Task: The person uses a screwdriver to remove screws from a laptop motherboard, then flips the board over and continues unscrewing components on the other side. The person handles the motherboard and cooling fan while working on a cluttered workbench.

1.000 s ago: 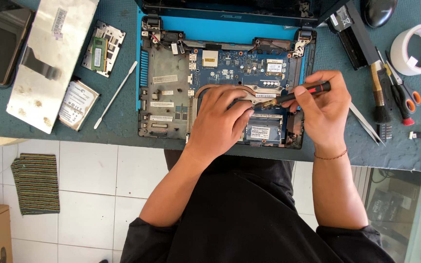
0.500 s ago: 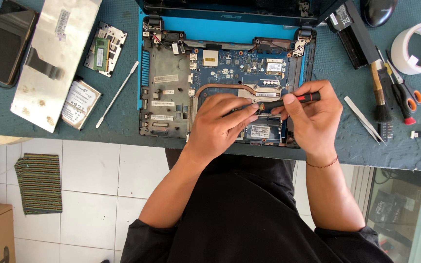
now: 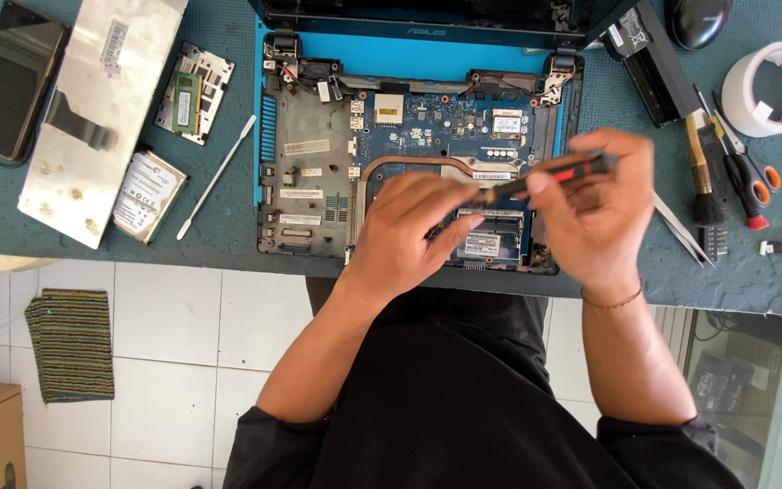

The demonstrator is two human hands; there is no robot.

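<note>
Right hand [image 3: 590,213] was pinching a slim black-and-red screwdriver [image 3: 545,177], left hand [image 3: 409,235] half curled, fingertips steadying its tip over the opened blue laptop's exposed motherboard [image 3: 427,127]. Looked like mid-unscrewing; next probably needed the tip seated square before turning.

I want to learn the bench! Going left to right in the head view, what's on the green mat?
Black phone → silver keyboard panel → white plastic spudger → opened blue laptop base → black-bristled brush → white tape roll.
</note>
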